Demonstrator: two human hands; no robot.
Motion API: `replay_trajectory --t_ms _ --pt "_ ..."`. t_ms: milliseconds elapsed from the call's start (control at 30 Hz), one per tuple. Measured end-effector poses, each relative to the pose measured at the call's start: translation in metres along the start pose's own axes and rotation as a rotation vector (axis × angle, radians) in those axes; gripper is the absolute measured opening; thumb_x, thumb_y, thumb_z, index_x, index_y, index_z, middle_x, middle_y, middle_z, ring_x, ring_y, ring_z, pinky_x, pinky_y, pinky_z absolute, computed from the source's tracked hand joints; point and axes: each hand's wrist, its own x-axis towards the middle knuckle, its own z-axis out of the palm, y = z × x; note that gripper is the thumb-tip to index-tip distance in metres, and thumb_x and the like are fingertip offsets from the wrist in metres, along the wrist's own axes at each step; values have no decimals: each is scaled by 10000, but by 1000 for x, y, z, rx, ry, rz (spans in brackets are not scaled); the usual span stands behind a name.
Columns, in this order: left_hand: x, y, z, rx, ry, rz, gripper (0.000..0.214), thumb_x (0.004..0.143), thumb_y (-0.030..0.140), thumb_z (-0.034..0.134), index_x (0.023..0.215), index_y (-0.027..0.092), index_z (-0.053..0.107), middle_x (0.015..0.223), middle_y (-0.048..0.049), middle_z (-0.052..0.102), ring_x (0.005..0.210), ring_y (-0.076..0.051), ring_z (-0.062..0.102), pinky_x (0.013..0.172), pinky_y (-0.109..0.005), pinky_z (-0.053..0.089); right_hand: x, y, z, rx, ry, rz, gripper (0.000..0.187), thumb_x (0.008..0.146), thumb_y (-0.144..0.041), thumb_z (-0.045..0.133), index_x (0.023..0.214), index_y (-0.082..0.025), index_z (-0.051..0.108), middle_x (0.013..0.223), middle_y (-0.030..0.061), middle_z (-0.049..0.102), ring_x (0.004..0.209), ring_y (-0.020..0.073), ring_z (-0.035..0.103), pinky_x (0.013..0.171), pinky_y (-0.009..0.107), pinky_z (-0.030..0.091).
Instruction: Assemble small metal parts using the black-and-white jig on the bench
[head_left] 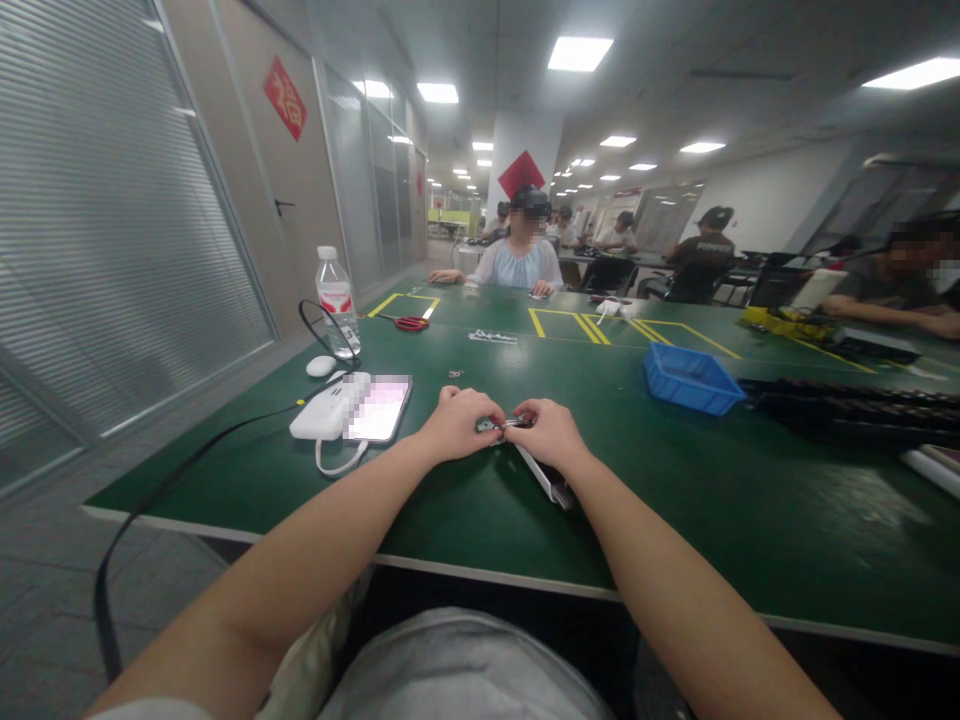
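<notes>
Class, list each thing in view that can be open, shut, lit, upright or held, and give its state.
Small part, held, mostly hidden by fingers
Right hand, fingertips pinched on that part
Left hand, fingers bent close beside it; grip unclear
Phone, face up, screen lit
Bottle, upright, cap on
Scissors, lying down; blades unclear
Blue tray, upright, open-topped
Door, looks shut
Ceiling lights, on

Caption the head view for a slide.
Left hand and right hand hold a small object over a green table, phone nearby.
</notes>
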Motion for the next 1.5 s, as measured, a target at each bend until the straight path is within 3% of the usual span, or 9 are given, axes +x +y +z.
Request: replay_trajectory --t_ms 633,1500 --pt "0 0 -1 26 -37 -17 160 810 306 505 860 240 643 890 8 669 904 -178 542 803 -360 217 0 1 1 -3 8 7 361 592 -369 641 882 -163 699 852 64 658 777 175 585 713 264 441" --pt "0 0 0 8 -19 8 103 757 283 576 818 239 646 888 25 663 914 -171 541 805 -360 208 -1 0 1 -2 -3 -9 333 602 -359 630 867 -167 692 859 63 660 782 175 584 696 255 427"
